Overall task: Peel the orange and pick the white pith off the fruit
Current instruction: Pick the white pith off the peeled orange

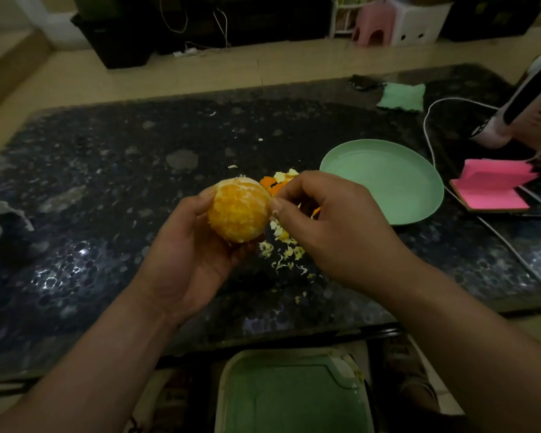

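Observation:
My left hand (185,254) cups a peeled orange (238,210) from below and the left, above the dark speckled table (107,182). The fruit shows bare orange flesh with pale flecks of pith. My right hand (328,226) is at the orange's right side, thumb and forefinger pinched together against its surface on a small bit of white pith. Scraps of white pith (283,250) lie scattered on the table under my right hand. Pieces of orange peel (275,182) lie just behind the fruit, partly hidden by my right hand.
A mint green plate (384,179) sits right of the hands. Further right lie a pink sticky-note pad (494,189), a white cable (431,151) and a pink device (519,117). A green cloth (402,96) lies at the back. A green bin (291,398) stands below the table's front edge.

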Demonstrator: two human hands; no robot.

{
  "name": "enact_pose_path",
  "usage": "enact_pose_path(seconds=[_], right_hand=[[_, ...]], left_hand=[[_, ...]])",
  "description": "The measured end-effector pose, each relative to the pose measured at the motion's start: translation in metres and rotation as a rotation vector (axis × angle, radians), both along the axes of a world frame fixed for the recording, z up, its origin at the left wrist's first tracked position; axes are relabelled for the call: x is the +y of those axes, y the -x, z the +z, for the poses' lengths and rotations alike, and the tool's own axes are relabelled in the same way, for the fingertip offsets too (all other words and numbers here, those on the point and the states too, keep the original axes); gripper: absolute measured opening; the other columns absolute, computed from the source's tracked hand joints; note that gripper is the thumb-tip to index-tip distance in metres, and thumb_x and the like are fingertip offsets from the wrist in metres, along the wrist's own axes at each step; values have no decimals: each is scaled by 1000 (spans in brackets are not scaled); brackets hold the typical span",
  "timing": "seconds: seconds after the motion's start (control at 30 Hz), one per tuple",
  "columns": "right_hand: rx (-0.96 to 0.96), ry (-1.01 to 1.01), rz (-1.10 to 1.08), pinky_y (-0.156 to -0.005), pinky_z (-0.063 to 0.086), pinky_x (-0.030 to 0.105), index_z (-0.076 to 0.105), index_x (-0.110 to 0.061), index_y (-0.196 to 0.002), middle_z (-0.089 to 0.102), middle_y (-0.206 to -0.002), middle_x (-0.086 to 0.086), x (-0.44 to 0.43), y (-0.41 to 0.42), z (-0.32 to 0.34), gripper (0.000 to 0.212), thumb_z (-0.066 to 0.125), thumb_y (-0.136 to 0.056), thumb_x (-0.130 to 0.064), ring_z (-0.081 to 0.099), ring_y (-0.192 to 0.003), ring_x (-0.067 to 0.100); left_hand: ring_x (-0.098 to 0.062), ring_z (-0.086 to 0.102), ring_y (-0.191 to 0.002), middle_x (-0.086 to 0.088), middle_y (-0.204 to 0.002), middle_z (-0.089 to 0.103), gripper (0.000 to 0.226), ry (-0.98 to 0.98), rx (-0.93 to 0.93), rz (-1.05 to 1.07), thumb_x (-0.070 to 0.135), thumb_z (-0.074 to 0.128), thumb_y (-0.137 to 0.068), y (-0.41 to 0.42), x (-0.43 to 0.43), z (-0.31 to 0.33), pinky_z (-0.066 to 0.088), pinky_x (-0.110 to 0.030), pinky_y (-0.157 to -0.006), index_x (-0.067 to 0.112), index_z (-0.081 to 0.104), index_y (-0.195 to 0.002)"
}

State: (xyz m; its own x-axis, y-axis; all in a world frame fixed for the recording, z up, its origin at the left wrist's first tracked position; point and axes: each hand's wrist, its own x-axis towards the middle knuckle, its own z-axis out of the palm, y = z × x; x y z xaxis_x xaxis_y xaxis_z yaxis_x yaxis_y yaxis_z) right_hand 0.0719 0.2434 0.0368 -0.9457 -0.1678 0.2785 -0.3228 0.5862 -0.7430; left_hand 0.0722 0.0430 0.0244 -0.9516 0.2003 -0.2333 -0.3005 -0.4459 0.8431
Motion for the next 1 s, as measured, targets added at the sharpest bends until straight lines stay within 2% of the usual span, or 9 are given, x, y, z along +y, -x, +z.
enact_pose_path(seconds=[0.13,0.23,0.4,0.53,0.7,0.77,0.83,0.9,1.0], right_hand=[[12,-26,-25,-69,52,31,69,-25,-89,65,-83,-11,0,3,-2,11,68,-99,-30,61,-79,7],[34,-18,-32,-66,52,35,65,-23,-83,62,-79,-9,-2,2,-2,12,69,-94,-24,58,-73,9],[-4,118,-54,-61,46,23,66,-23,-79,64,-77,-7,-5,3,-4,11,72,-89,-19,59,-70,9],[-43,211,-31,-59,43,18,68,-21,-80,65,-75,-7,-5,4,-5,10,71,-90,-22,57,-65,7],[-65,232,-68,-56,40,13,69,-19,-82,62,-69,-10,-3,6,-7,13,72,-94,-20,54,-60,2],[-82,166,-101,-55,38,15,70,-20,-84,64,-70,-9,-1,9,-10,14,68,-98,-23,53,-60,3],[-168,68,-107,-55,42,26,71,-23,-94,68,-78,-4,4,14,-16,14,60,-103,-22,53,-59,6],[-244,-25,-99,-55,42,30,70,-27,-102,70,-83,-2,8,17,-20,20,53,-103,-17,55,-59,9],[-208,-252,-95,-59,39,33,68,-26,-95,63,-78,-5,9,17,-23,22,48,-104,-24,56,-66,12]], left_hand=[[-22,71,-98,-11,-122,75,39,30,6,-2,38,51,-95,0,1,1,59,-33,-79,23,82,-115],[-22,72,-99,-11,-121,75,40,41,15,-8,36,51,-94,-2,2,4,60,-33,-79,22,82,-114],[-27,68,-105,-15,-130,69,50,-81,-9,-26,39,52,-94,-2,0,4,58,-34,-82,14,69,-133],[-30,68,-103,-25,-143,60,66,-203,-52,-81,42,52,-95,-1,-5,4,57,-35,-86,5,55,-149],[-27,67,-94,-31,-141,61,67,-321,-96,-126,45,48,-97,0,-8,4,60,-32,-84,2,55,-150],[-25,66,-91,-29,-140,63,64,-342,-127,-110,45,43,-102,2,-9,1,60,-30,-80,2,56,-148],[-22,66,-86,-26,-139,65,63,-331,-180,-79,47,38,-106,4,-9,-4,59,-28,-74,2,59,-145],[-20,65,-83,-23,-138,67,62,-285,-234,-49,49,37,-106,6,-8,-11,57,-27,-69,5,62,-142],[-20,64,-80,-21,-134,70,62,-222,-300,-15,52,38,-105,7,-7,-21,54,-27,-65,8,65,-140]])
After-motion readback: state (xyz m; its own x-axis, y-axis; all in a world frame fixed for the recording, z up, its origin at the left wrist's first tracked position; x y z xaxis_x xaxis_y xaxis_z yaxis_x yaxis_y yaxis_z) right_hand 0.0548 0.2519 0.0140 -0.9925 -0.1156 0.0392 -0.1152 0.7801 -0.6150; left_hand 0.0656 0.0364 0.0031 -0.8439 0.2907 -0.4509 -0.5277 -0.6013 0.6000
